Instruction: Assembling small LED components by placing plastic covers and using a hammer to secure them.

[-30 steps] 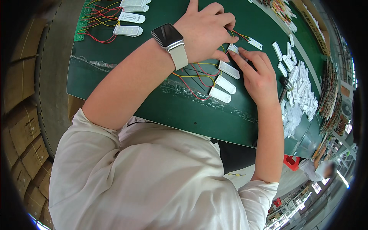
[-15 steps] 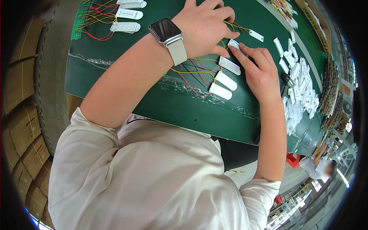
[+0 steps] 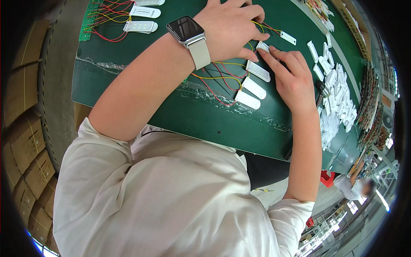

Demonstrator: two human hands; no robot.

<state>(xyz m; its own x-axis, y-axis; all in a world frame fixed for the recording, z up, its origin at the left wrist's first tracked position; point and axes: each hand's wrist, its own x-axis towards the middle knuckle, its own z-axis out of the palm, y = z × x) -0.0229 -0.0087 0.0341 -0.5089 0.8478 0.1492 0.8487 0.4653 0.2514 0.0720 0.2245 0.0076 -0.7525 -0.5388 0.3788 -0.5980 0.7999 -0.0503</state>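
Note:
My left hand (image 3: 231,31), with a watch on its wrist, arches over red and yellow wires, its forefinger and thumb bent around a small white LED module (image 3: 263,46). From the other side, my right hand (image 3: 294,83) presses its fingertips onto the same module; its thumb is hidden. Nearer me lie three white lamp pieces with wires: a lamp with an LED strip (image 3: 258,71), a plain white lamp (image 3: 254,88) and the nearest lamp (image 3: 247,100). Beyond the module, a bare white LED strip (image 3: 288,38) lies on its wires.
A green circuit board (image 3: 87,23) with wired lamps (image 3: 140,27) sits at the far left. White casings (image 3: 336,96) heap up on the right, beside a dark-handled tool (image 3: 320,88). Wire bundles (image 3: 372,107) line the right edge. Cartons (image 3: 32,147) stack at left; another person (image 3: 351,186) is far right.
Both hands stay at the LED module with only slight finger shifts. The whole view has moved a little, so the table things appear slightly higher.

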